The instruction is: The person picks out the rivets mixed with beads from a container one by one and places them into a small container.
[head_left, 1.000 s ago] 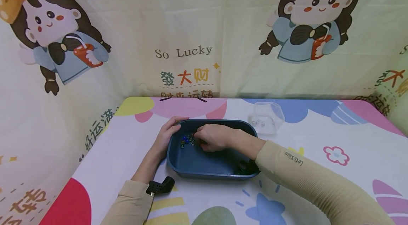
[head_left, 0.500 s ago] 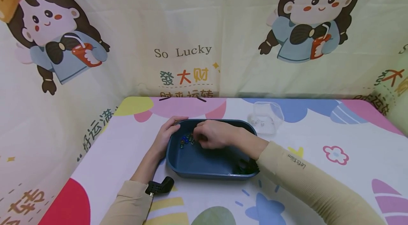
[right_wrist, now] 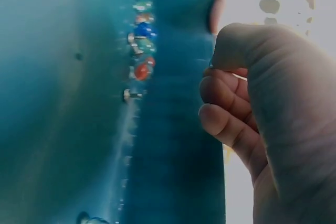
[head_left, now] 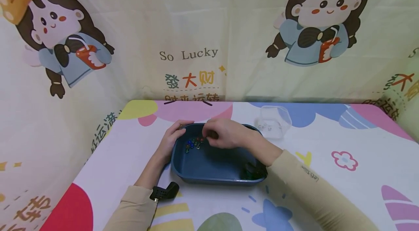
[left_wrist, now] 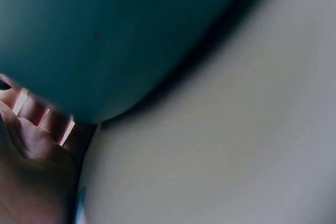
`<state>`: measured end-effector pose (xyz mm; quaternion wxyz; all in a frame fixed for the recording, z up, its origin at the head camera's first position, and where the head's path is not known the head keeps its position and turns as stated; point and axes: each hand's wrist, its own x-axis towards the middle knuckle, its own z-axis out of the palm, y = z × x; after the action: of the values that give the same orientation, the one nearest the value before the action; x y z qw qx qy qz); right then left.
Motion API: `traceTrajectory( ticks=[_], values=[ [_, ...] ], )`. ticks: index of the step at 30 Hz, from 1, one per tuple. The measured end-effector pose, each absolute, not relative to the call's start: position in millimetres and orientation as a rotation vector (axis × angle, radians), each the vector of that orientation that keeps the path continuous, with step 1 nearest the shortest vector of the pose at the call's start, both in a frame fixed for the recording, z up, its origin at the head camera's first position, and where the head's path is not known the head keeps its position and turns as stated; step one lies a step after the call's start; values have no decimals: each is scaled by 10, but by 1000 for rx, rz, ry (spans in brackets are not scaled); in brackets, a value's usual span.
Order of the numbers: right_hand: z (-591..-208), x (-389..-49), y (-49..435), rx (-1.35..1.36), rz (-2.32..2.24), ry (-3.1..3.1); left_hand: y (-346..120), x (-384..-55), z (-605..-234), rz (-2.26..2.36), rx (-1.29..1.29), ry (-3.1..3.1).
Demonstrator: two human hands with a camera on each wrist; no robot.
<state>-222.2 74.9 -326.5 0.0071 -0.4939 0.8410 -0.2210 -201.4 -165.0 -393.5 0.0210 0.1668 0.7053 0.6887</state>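
A dark blue plastic basin (head_left: 219,178) stands on the table. At its left back corner my left hand (head_left: 168,140) holds the rim, thumb over the edge and fingers along the outside. Coloured glass beads (head_left: 191,144), blue, green and red, lie in the basin's left back part with small metal pieces. Over the back of the basin is my right hand (head_left: 227,132), above and to the right of the beads. In the right wrist view its thumb and forefinger pinch together on a tiny shiny piece (right_wrist: 211,65); its kind is too small to tell.
A clear plastic box (head_left: 275,123) with small pale pieces stands behind the basin's right end. A dark heap (head_left: 253,170) lies in the basin's right front corner, partly in shadow. A patterned cloth (head_left: 327,194) covers the table.
My right hand has risen and moved slightly back and to the right, away from the beads, so more red ones show. My left hand stays on the rim.
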Motion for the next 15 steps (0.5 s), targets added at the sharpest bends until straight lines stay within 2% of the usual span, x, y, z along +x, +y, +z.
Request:
traceTrajectory(
  ticks=[15],
  values=[
    [-3209,-2263,889,-1731,-991,2628,-1643,-2016,-3931,2116,516,2228]
  ],
)
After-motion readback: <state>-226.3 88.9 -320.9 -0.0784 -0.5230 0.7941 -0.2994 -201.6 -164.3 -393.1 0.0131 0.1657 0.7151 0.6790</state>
